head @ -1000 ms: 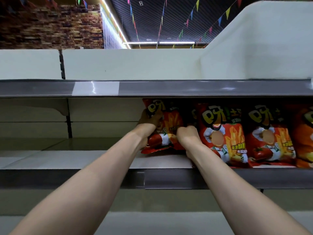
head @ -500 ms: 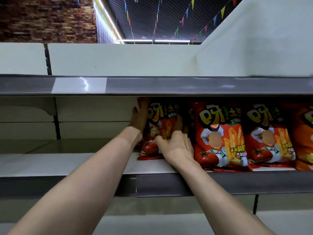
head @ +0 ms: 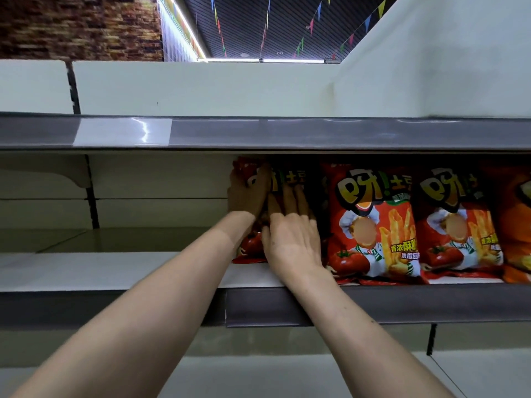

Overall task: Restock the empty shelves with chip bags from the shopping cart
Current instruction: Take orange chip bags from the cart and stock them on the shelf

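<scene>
Head view is showing both arms reaching into the middle shelf (head: 115,268). The left hand (head: 247,193) is gripping the upper left corner of the chip bag (head: 251,249), fingers curled round its edge, probably to keep it upright. The right hand (head: 291,239) is lying flat on the bag's front, fingers straight and close together, pushing it back beside the neighbouring bags (head: 373,225) so the row is staying even. Compared with half a second ago, the right hand is sitting higher on the bag, and the bag is standing straighter, closer to its neighbour.
</scene>
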